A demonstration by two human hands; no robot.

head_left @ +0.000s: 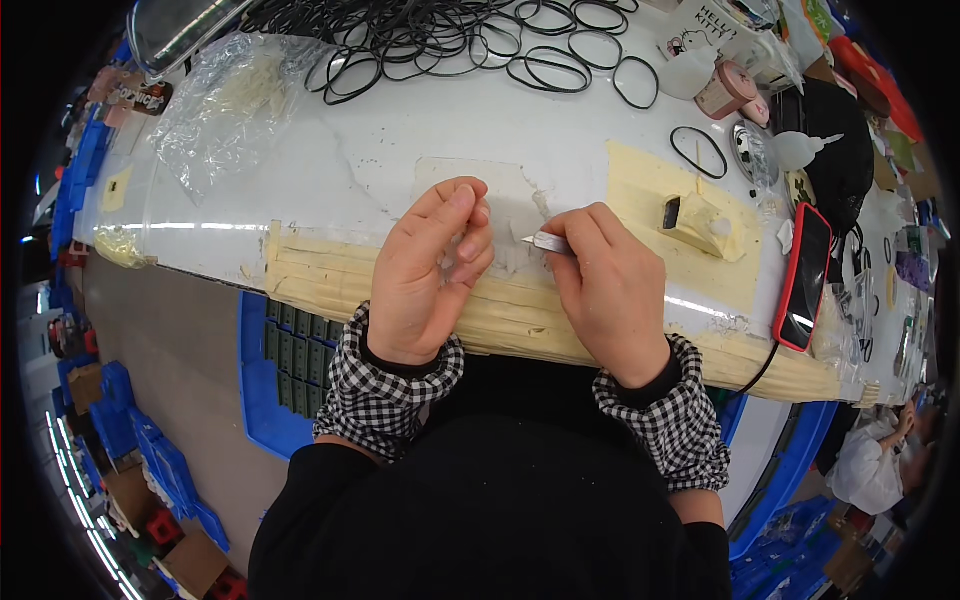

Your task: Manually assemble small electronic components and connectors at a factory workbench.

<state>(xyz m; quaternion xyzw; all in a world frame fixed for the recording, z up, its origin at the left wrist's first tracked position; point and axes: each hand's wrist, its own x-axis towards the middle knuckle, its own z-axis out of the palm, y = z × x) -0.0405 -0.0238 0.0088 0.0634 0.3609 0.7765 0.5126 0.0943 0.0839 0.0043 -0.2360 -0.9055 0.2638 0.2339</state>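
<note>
My left hand (425, 268) is raised above the table's near edge, palm turned inward. Its fingers curl and the thumb lies against the index finger; a small translucent bit seems to show between them, too unclear to name. To its right, my right hand (612, 285) pinches a small craft knife (546, 243) between thumb and fingers. The silvery pointed tip faces my left hand, with a gap between. Most of the knife's handle is hidden in my grip. Beneath both hands, a clear sheet (470, 172) lies on the white table (400, 120).
Many black rubber rings (420, 55) pile at the back, near a clear plastic bag (205, 125). On the right are a tape-covered block (706, 230), a red-cased phone (806, 280) and a pink cup (725, 90). Yellowish tape (330, 280) covers the front edge. A blue crate (258, 405) stands below.
</note>
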